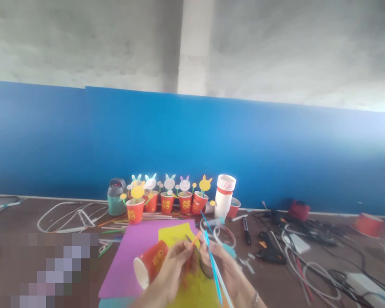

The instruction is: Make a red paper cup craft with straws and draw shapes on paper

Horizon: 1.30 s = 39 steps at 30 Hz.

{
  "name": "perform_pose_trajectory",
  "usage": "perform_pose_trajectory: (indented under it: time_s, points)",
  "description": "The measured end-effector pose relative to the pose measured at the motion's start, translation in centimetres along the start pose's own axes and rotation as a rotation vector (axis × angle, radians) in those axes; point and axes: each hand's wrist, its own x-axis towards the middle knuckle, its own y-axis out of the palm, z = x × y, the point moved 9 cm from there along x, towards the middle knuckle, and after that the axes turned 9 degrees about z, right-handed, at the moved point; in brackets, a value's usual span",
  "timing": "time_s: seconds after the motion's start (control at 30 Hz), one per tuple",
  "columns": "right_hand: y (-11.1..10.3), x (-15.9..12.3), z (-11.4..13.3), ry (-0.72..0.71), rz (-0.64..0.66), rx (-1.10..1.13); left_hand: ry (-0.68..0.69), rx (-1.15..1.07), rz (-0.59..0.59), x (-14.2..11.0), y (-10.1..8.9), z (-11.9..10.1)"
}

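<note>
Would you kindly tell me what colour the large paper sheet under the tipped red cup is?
The large paper sheet is purple, clearest in the head view, under the tipped red paper cup.

Left hand (171, 267) and right hand (226, 267) close together, fingers pinched

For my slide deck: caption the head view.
Left hand holds red paper cup and orange straw; right hand grips blue straws.

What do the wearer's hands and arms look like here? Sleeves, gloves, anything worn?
Both hands are bare, no gloves. The left hand and its forearm show no sleeve or jewellery. The right hand has a thin bracelet or watch band at the wrist, too blurred to tell which. No sleeve edge is in view.
</note>
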Motion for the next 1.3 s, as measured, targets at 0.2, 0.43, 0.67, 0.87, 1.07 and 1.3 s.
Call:
perform_pose_trajectory:
  time_s: [0.2,0.43,0.67,0.87,1.07,1.3]
  points:
    - [0.4,0.0,-0.9,0.075,0.147,-0.031,0.007,0.020,0.077,0.1,0.4,0.1]
    - [1.2,0.3,-0.1,0.041,0.299,0.112,0.004,0.026,0.073,0.4,0.3,0.2]
    - [0.5,0.2,0.8,-0.022,0.093,-0.186,0.015,0.114,0.051,0.0,0.8,-0.6]
    - [-0.4,0.1,1.2,-0.011,-0.159,-0.655,0.160,0.427,0.035,-0.9,1.8,-3.3]
    - [1.0,0.3,1.6,-0.152,-0.137,-0.862,0.181,0.536,-0.009,-0.1,1.0,-3.2]
    - [1.5,0.0,1.2,-0.059,-0.146,-0.910,0.093,0.374,-0.111,0.2,-0.5,-2.8]
